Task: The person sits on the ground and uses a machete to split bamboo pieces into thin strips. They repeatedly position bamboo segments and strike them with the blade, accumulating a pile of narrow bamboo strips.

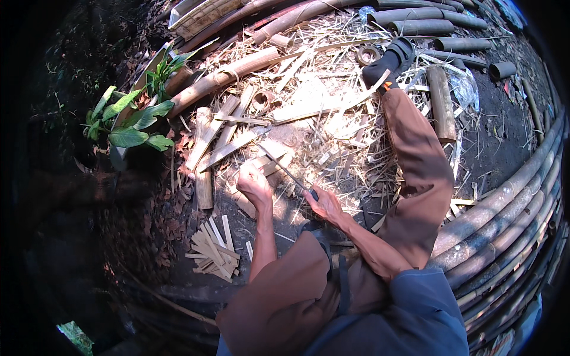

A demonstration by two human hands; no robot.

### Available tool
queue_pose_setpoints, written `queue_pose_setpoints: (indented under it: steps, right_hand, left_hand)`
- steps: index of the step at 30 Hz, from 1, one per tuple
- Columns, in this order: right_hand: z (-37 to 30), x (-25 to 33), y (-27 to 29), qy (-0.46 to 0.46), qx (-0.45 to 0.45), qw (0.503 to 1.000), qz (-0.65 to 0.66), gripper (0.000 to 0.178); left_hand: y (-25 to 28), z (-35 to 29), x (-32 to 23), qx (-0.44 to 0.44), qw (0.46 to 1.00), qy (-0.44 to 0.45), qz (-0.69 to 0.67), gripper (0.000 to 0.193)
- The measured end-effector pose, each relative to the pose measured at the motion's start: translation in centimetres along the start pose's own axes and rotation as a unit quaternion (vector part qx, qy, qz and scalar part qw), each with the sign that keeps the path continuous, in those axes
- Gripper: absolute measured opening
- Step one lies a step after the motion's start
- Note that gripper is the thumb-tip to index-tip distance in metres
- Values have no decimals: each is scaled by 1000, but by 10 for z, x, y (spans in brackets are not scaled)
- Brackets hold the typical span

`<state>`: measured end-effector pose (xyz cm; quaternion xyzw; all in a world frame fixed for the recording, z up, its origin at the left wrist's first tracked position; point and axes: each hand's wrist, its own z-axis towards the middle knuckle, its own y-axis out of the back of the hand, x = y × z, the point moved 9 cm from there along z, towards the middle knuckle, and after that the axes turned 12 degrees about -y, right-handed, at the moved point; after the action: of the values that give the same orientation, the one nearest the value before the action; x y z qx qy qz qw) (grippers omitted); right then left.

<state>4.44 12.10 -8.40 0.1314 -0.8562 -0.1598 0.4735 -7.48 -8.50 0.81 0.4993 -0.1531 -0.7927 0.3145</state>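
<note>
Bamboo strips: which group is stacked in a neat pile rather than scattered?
The small pile of short cut strips on dark ground, left of the left hand; the others lie loose among shavings.

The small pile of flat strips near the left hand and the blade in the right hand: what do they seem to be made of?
The strips look like split bamboo: pale, matt, straight-grained, like the split bamboo pieces beyond. The blade held by the right hand appears to be dark metal, thin and straight, though it is too small to be sure. The left hand is closed above a pale slat.

A small heap of cut bamboo slats [212, 254] lies below-left of the left hand, a leafy green plant [133, 121] farther up-left, long bamboo poles [510, 219] right of the right hand.
</note>
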Motion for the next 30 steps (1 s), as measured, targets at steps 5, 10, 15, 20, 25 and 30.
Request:
queue_pose_setpoints:
  steps: [5, 10, 15, 20, 25, 30]
  right_hand:
    - [17, -21, 8, -46, -10, 999, -2, 44]
    - [35, -51, 10, -20, -49, 998, 18, 46]
    - [21, -56, -3, -115, 37, 991, 57, 53]
    - [10, -43, 5, -85, 12, 996, 35, 51]
    - [10, -47, -2, -106, 40, 992, 47, 50]
    - [21, -53, 0, -71, 3, 997, 33, 51]
  left_hand:
    - [-2, 1, -11, 0, 999, 2, 32, 24]
    - [11, 13, -56, -38, 999, 7, -38, 30]
    - [82, 5, -98, 25, 978, -186, 91, 35]
    - [130, -88, 34, 188, 954, -140, 188, 45]
    - [171, -157, 95, 334, 873, -32, 353, 71]
    - [103, -101, 126, 213, 964, 84, 132, 67]
